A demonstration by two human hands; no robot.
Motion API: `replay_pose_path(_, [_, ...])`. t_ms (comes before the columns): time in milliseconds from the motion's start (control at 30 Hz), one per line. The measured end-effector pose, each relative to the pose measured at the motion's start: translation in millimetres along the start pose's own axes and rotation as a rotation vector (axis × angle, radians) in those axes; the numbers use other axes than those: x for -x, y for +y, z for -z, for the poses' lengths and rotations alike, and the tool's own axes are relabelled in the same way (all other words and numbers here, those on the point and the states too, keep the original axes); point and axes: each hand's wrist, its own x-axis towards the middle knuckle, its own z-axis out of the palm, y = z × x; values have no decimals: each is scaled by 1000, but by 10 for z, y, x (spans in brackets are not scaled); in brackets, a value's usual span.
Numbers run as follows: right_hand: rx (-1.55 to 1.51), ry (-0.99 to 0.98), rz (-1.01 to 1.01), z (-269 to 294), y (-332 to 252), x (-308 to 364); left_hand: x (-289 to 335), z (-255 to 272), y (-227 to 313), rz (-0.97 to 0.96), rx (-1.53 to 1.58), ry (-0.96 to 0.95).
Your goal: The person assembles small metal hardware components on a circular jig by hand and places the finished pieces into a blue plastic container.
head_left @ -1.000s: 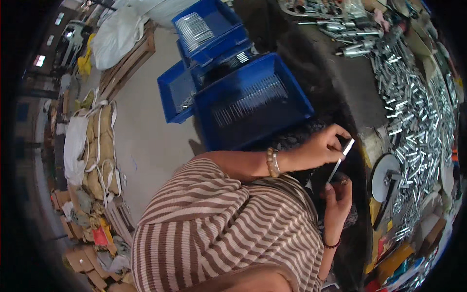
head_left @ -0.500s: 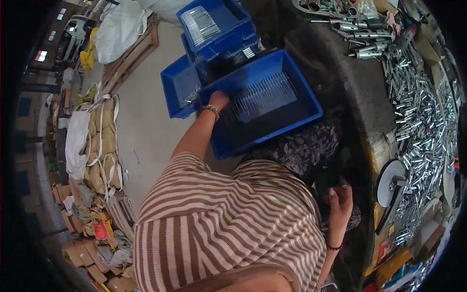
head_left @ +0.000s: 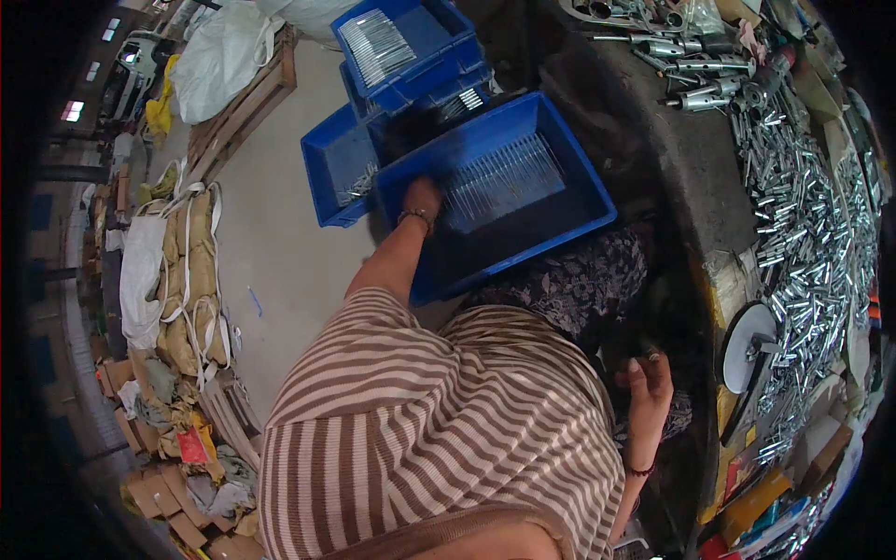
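- On the floor left of the person's knees, head view: a large blue plastic bin point(head_left: 569, 201), rectangular, open-topped, tilted a little in frame. A neat row of thin silver metal rods point(head_left: 502, 177) lies across its bottom, all running the same way; the near half of the bin floor is bare.
- Left hand point(head_left: 422, 199) reaches out to the bin's left wall, at the end of the rod row. Fingers point down into the bin and are hidden behind the back of the hand; cannot tell whether they are curled on anything or loose. A beaded bracelet point(head_left: 414, 217) sits on that wrist.
- Right hand point(head_left: 646, 385) rests low by the lap, near the counter's edge, fingers loosely extended, palm turned away. Nothing seen in it. A thin dark band circles the wrist.
- Behind the big bin: a smaller blue bin point(head_left: 338, 168) just beside it, and another blue bin point(head_left: 439, 37) further back with a bundle of the same rods.
- Counter point(head_left: 691, 187), right side: dark, curved edge, strewn with a mass of short shiny metal parts point(head_left: 812, 224); a white disc point(head_left: 747, 331) near its rim.
- Left of frame: sacks point(head_left: 191, 271) and flattened cardboard on the floor.
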Motion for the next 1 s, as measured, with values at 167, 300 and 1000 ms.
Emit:
replay_pose_path(167, [50,-13,9,21,-139,-2,-33,421,258,65,301,140])
replay_pose_path(300, [-4,14,45,50,-80,7,-66,776,1038,-53,746,210])
replay_pose_path(1000, [77,191,170,468,-270,465,1904,925,5191,-1201,598,-155])
